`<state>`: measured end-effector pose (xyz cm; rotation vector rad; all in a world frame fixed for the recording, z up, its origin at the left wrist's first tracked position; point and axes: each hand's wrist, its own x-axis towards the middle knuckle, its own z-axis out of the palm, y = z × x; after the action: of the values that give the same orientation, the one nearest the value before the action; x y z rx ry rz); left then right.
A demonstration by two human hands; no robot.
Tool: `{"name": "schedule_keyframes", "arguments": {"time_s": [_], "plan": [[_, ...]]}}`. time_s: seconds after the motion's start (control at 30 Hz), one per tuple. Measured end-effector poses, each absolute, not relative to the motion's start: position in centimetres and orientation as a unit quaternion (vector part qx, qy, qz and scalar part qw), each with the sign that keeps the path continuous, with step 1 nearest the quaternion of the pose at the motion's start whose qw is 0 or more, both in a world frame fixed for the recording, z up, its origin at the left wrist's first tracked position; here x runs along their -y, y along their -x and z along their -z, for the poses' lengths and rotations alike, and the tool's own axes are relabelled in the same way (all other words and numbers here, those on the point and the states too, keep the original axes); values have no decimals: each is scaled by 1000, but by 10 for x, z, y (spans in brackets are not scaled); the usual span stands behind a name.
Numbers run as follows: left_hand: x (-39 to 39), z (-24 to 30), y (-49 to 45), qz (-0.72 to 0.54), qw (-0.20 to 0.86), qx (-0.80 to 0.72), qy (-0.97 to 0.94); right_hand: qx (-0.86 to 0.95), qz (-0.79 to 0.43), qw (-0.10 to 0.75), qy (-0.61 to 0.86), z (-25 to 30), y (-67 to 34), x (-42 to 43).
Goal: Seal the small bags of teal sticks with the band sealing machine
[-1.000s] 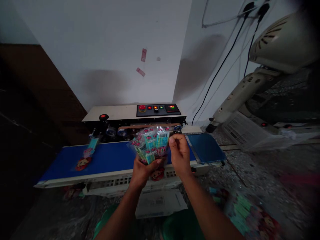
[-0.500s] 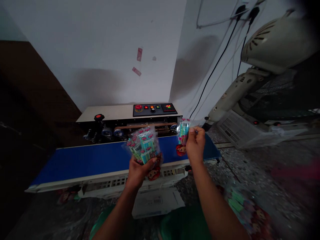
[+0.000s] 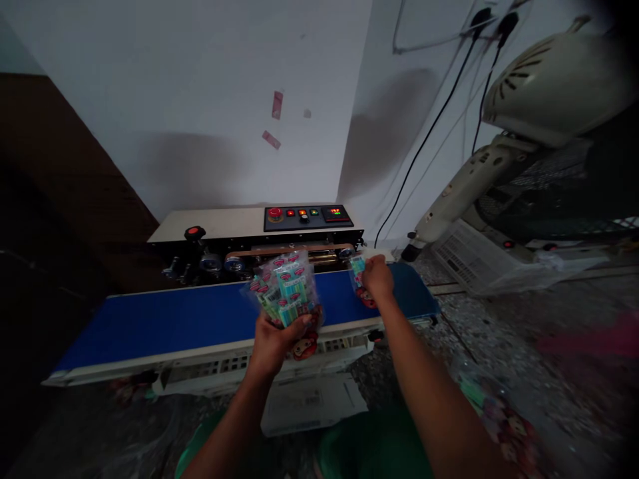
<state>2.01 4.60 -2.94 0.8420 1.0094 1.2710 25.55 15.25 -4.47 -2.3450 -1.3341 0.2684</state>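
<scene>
The left hand (image 3: 272, 339) was closed around the lower end of a fanned bundle of packets (image 3: 285, 289), thumb across the front. It held the bundle upright just above the near edge of the blue conveyor belt (image 3: 190, 319). The packets were clear plastic with teal strips inside and a red cartoon face printed at the bottom.

At about two o'clock from the bundle, the right hand (image 3: 378, 278) pinched a single packet (image 3: 358, 274) between its fingertips. It held it low over the belt's three o'clock end, close in front of the sealing head; whether the packet touched the belt could not be told.

The belt belonged to a band sealer (image 3: 214, 226) standing against the white wall at twelve o'clock. On its top a control panel (image 3: 307, 216) showed a red button, small lit lamps and a red digital readout.

A pale pedestal fan (image 3: 559, 86) leaned at two o'clock, with black cables (image 3: 439, 120) running up the wall beside it. More packets of the same kind lay in a loose pile (image 3: 499, 419) on the floor at four o'clock.
</scene>
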Motion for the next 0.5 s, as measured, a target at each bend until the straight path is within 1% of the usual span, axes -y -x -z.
{"name": "schedule_keyframes", "arguments": {"time_s": [0.07, 0.1, 0.17, 0.23, 0.27, 0.3, 0.4, 0.5], "plan": [[-46, 31, -20, -551, 608, -442, -362, 507, -93, 215, 830, 44, -243, -154], [-46, 31, -19, -553, 606, -445, -360, 526, -80, 231, 814, 43, -237, -151], [-46, 30, -19, -553, 602, -451, -359, 573, -70, 306, 757, 38, -223, -138], [-47, 27, -20, -558, 596, -453, -358, 613, -128, 409, 664, 29, -208, -116], [-47, 25, -20, -562, 593, -453, -357, 623, -187, 452, 611, 23, -199, -103], [-47, 24, -20, -568, 589, -450, -357, 633, -245, 470, 565, 17, -191, -91], [-47, 22, -20, -580, 575, -443, -368, 640, -352, 479, 487, 1, -171, -63], [-46, 24, -18, -574, 573, -439, -386, 627, -382, 480, 480, -4, -159, -56]]}}
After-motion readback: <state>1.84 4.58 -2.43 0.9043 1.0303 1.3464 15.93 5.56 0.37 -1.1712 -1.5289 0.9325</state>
